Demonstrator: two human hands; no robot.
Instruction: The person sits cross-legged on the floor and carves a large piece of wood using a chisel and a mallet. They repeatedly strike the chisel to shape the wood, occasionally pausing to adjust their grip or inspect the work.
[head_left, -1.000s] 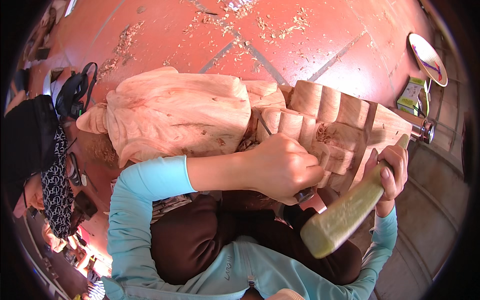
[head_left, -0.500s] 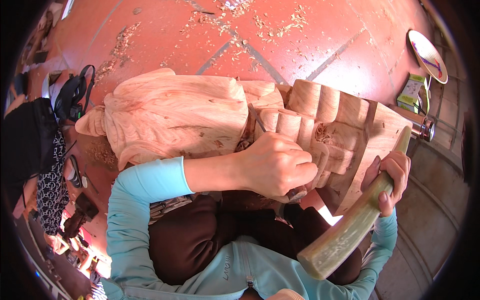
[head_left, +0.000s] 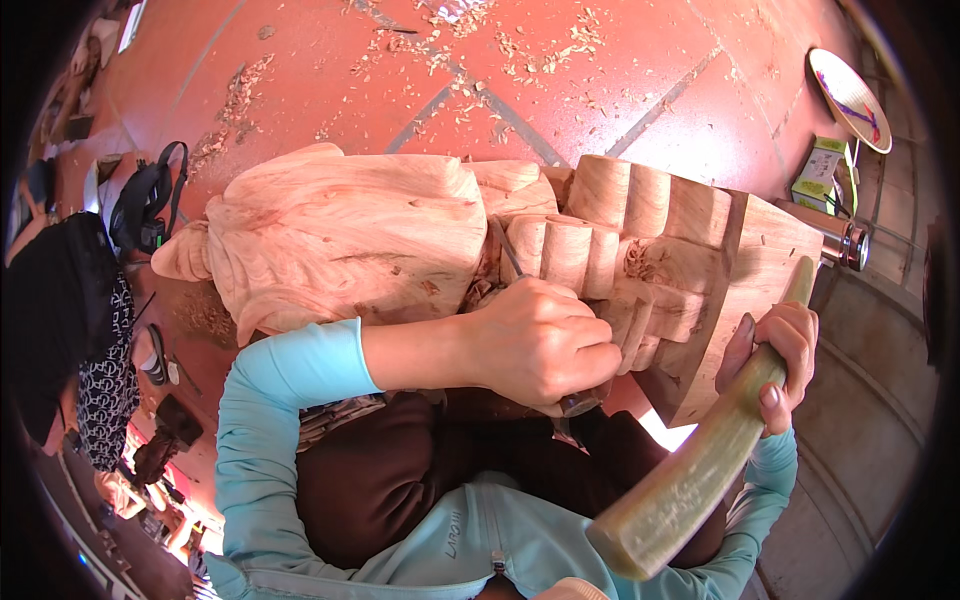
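Where my left hand (head_left: 545, 340) was: over the near edge of the carving (head_left: 350, 225), fingers closed around a chisel (head_left: 508, 249).
Chisel blade: thin and dark, it slanted up and leftward from my fist to a recess beside some rounded blocks; I could not tell whether its edge touched the wood.
Chisel handle: its butt stuck out below my fist.
Right hand (head_left: 790, 342): out by the carving's squared base, fingers wrapped around a pale green mallet (head_left: 690, 485) near its narrow end.
Mallet: it tilted, narrow end up and to the right, thick end down over my lap, well apart from the chisel.
Carving: pale wood, it lay lengthwise in front of me, its pointed end on my left, its base on my right.
Floor (head_left: 320, 70): red tiles spread beyond, strewn with shavings (head_left: 240, 100).
Beside the base: a shiny flask (head_left: 838, 240) lay there, a green and white box (head_left: 820, 172) near it.
Far left: a black bag (head_left: 145, 205) rested near the pointed end.
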